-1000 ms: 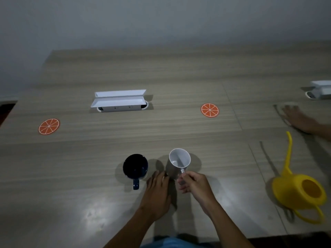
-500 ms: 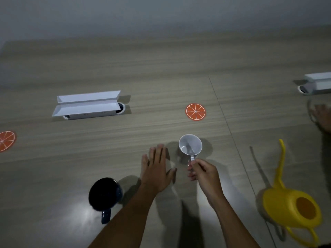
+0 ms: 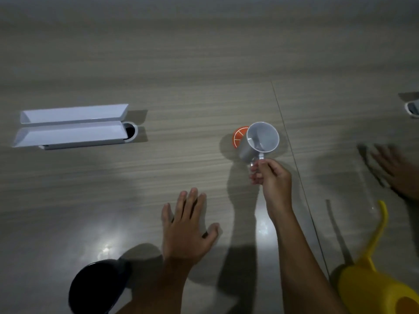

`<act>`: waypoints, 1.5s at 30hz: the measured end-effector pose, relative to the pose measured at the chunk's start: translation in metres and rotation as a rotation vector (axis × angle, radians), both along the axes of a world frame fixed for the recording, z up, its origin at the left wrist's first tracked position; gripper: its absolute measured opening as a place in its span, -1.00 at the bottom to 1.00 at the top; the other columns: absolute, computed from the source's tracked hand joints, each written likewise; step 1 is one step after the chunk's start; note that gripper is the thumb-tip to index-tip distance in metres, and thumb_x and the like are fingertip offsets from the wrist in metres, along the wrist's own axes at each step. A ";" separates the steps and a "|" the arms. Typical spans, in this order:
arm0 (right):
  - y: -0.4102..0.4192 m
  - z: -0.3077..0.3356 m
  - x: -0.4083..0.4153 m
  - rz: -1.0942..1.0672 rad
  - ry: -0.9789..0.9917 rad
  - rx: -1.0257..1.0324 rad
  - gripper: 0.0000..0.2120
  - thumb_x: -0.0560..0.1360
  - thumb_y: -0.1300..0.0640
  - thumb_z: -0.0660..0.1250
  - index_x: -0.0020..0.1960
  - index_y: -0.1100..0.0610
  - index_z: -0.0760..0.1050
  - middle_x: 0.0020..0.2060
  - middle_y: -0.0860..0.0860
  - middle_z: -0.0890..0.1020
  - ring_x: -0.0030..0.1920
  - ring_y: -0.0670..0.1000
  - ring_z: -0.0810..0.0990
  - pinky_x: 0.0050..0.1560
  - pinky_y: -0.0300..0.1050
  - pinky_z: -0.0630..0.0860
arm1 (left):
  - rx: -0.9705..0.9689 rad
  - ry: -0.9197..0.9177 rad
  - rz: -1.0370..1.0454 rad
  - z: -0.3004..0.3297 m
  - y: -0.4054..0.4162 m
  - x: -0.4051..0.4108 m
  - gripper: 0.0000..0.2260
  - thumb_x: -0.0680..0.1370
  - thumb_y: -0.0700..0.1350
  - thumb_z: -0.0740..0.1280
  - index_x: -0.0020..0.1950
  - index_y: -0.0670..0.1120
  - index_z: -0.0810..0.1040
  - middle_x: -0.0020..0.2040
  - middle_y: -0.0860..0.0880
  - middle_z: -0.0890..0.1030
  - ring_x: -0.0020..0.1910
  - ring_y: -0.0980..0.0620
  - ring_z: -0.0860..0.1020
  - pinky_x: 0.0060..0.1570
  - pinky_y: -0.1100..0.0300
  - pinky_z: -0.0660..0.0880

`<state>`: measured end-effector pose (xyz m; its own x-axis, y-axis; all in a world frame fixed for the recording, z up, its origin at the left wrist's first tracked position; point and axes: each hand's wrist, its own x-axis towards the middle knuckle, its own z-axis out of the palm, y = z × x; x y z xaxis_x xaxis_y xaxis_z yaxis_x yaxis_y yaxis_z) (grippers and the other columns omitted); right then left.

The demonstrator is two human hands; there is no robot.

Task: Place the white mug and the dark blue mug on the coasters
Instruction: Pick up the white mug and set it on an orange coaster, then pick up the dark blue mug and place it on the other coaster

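Observation:
My right hand (image 3: pixel 273 177) grips the handle of the white mug (image 3: pixel 260 141), which is empty and tilted a little toward me. The mug covers most of an orange-slice coaster (image 3: pixel 238 136); only the coaster's left part shows, and I cannot tell whether the mug touches it. My left hand (image 3: pixel 187 227) lies flat on the table with fingers spread, holding nothing. The dark blue mug (image 3: pixel 97 287) stands at the near left, beside my left forearm. The second coaster is out of view.
A white cable box with two open flaps (image 3: pixel 70 126) sits at the left. A yellow watering can (image 3: pixel 376 284) stands at the near right. Another person's hand (image 3: pixel 396 168) rests on the table at the right edge. A second white box (image 3: pixel 412 108) peeks in at the far right.
My right hand has carried the white mug forward from beside the blue mug to over the orange coaster. My left hand has stayed flat and open. The view has shifted right.

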<state>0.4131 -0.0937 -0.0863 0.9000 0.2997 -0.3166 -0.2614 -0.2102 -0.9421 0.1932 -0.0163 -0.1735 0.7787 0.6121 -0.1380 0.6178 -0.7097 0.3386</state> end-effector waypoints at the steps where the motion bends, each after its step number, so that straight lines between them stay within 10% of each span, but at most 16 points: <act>1: 0.004 -0.001 0.007 -0.006 0.001 0.008 -0.69 0.63 0.26 0.28 -0.23 0.07 0.63 -0.30 0.05 0.65 -0.36 0.00 0.56 -0.33 -0.19 0.55 | 0.002 0.002 0.003 -0.001 0.000 0.000 -0.26 0.50 0.38 0.17 0.62 0.12 0.11 0.67 0.07 0.12 0.66 -0.03 0.04 0.55 -0.28 -0.04; 36: 0.007 -0.031 0.018 -0.047 -0.059 -0.048 -0.89 0.55 0.10 0.41 -0.08 -0.11 0.61 -0.15 -0.09 0.73 -0.35 -0.15 0.70 -0.33 -0.23 0.61 | 0.039 0.013 -0.007 -0.007 -0.001 0.001 -0.29 0.54 0.32 0.17 0.63 0.13 0.08 0.66 0.06 0.14 0.65 -0.02 0.04 0.56 -0.28 -0.04; 40: -0.015 -0.036 -0.029 0.038 -0.011 -0.182 -0.70 0.60 0.10 0.40 0.32 0.03 0.52 0.22 0.11 0.67 0.12 0.13 0.71 0.16 0.15 0.64 | 0.027 0.036 -0.013 0.000 0.000 0.001 -0.33 0.57 0.32 0.10 0.63 0.12 0.07 0.67 0.05 0.10 0.66 -0.02 0.01 0.56 -0.26 -0.08; 45: -0.042 -0.024 -0.101 0.334 -0.037 -0.339 -0.54 0.65 0.12 0.33 0.52 0.12 0.37 0.45 0.07 0.51 0.44 0.08 0.50 0.34 -0.15 0.40 | -0.010 0.081 -0.087 0.013 -0.001 -0.017 -0.37 0.62 0.29 0.00 0.64 0.06 0.04 0.66 0.02 0.02 0.65 -0.06 0.01 0.59 -0.19 -0.04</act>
